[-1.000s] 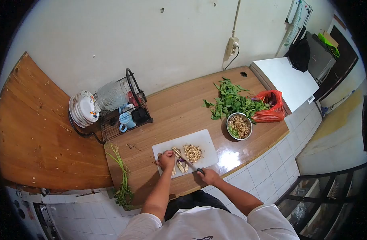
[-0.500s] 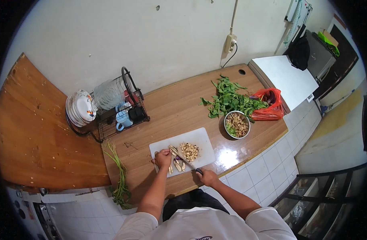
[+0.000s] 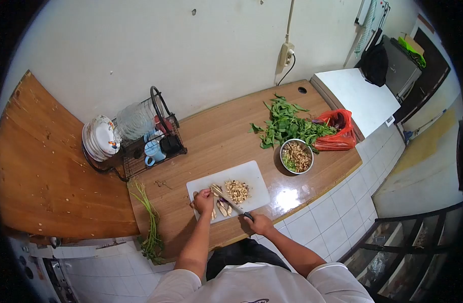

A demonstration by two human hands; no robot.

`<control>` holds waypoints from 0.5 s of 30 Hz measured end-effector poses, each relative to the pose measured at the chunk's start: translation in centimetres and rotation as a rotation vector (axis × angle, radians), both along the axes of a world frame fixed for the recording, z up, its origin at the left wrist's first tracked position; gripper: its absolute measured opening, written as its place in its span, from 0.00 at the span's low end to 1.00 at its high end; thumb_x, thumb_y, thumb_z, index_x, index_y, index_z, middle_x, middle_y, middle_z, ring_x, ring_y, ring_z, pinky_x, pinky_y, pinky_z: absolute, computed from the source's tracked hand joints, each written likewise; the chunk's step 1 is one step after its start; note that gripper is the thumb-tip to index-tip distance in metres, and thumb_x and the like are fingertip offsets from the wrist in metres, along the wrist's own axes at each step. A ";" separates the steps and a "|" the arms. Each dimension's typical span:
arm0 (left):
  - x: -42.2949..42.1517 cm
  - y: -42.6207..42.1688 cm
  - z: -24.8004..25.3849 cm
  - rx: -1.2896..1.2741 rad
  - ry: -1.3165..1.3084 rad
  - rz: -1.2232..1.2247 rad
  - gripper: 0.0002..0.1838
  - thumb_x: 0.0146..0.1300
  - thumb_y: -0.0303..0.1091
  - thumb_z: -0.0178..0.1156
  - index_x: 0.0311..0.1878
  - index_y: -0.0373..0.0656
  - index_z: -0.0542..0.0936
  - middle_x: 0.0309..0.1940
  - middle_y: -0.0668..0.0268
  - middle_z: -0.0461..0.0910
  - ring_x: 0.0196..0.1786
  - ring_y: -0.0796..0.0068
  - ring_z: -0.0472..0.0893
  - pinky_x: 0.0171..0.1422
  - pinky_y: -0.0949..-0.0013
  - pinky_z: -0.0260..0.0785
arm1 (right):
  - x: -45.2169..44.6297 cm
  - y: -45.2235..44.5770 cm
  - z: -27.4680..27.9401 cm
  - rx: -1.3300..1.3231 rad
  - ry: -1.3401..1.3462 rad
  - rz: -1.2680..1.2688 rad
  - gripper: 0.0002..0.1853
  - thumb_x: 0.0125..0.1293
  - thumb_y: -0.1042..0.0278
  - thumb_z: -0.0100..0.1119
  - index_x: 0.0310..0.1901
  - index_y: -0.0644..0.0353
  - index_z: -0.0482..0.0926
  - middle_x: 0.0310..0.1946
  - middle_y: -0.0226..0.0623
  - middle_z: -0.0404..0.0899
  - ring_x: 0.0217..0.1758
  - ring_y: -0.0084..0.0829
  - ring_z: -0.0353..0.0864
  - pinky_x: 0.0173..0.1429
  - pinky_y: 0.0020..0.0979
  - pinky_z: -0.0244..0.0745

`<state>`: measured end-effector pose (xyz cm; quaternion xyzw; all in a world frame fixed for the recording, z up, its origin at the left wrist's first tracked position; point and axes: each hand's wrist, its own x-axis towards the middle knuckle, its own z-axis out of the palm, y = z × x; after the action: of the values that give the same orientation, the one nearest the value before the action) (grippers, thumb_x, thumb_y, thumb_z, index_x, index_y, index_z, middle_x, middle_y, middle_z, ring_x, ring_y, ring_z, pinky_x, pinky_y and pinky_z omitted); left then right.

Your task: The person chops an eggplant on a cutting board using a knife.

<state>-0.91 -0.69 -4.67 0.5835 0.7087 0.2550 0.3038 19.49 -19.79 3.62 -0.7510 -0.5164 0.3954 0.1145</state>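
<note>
My right hand (image 3: 261, 223) is closed round the black handle of a knife (image 3: 235, 206), whose blade reaches up and left across the white cutting board (image 3: 256, 177). At the blade's far end my left hand (image 3: 203, 200) presses pale eggplant strips (image 3: 216, 190) to the board, its fingers bent over them. Diced eggplant (image 3: 237, 191) lies in a heap right of the blade. Several longer eggplant pieces (image 3: 224, 208), some with purple skin, rest between my left hand and the knife. The cutting edge is too small to make out.
A metal bowl (image 3: 312, 160) of diced pieces and chopped greens stands to the right. Behind it lie leafy greens (image 3: 282, 121) and a red plastic bag (image 3: 345, 137). Left are a dish rack (image 3: 135, 164) with plates and cups, and green stems (image 3: 151, 217) at the table edge.
The whole view has shifted slightly. Both hands stay in nearly the same place, the left on the eggplant and the right on the knife, whose handle seems a little lower relative to the board.
</note>
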 end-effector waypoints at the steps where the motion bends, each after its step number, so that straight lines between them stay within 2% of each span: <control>1: 0.0 0.2 -0.2 0.006 -0.064 0.000 0.11 0.59 0.47 0.73 0.42 0.56 0.90 0.37 0.74 0.91 0.41 0.77 0.87 0.64 0.55 0.55 | 0.1 0.1 0.2 -0.010 0.002 0.012 0.28 0.76 0.36 0.48 0.52 0.55 0.81 0.40 0.54 0.87 0.48 0.58 0.85 0.53 0.54 0.79; 5: 0.2 0.4 0.3 -0.026 -0.013 0.024 0.12 0.58 0.48 0.74 0.41 0.54 0.90 0.37 0.73 0.92 0.41 0.76 0.88 0.64 0.57 0.55 | 0.6 0.8 0.2 -0.023 -0.023 0.063 0.28 0.76 0.35 0.46 0.52 0.53 0.82 0.40 0.54 0.87 0.48 0.58 0.85 0.53 0.54 0.78; 8: -0.4 0.5 -1.8 -0.003 -0.076 0.006 0.13 0.58 0.48 0.75 0.41 0.54 0.90 0.37 0.72 0.92 0.42 0.76 0.88 0.63 0.57 0.56 | 0.9 1.0 -0.4 -0.016 -0.025 0.082 0.28 0.76 0.35 0.46 0.53 0.53 0.81 0.40 0.55 0.86 0.48 0.59 0.85 0.53 0.54 0.78; 13: 0.0 -0.1 0.6 -0.008 -0.094 -0.024 0.13 0.58 0.48 0.75 0.41 0.55 0.90 0.38 0.73 0.92 0.42 0.76 0.88 0.61 0.56 0.58 | 0.6 2.5 0.0 -0.038 -0.068 0.103 0.28 0.77 0.37 0.46 0.51 0.56 0.80 0.40 0.56 0.86 0.48 0.59 0.85 0.54 0.54 0.79; 15: -0.1 0.3 0.0 -0.001 -0.035 -0.012 0.12 0.57 0.48 0.75 0.41 0.55 0.90 0.37 0.72 0.92 0.42 0.76 0.88 0.61 0.57 0.58 | -0.4 3.1 -0.2 -0.062 -0.073 0.119 0.27 0.77 0.38 0.46 0.50 0.57 0.80 0.40 0.56 0.86 0.48 0.59 0.85 0.53 0.54 0.78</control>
<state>-0.99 -0.38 -4.67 0.5828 0.6999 0.2630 0.3182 19.13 -16.74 3.41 -0.7361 -0.5513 0.3897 0.0485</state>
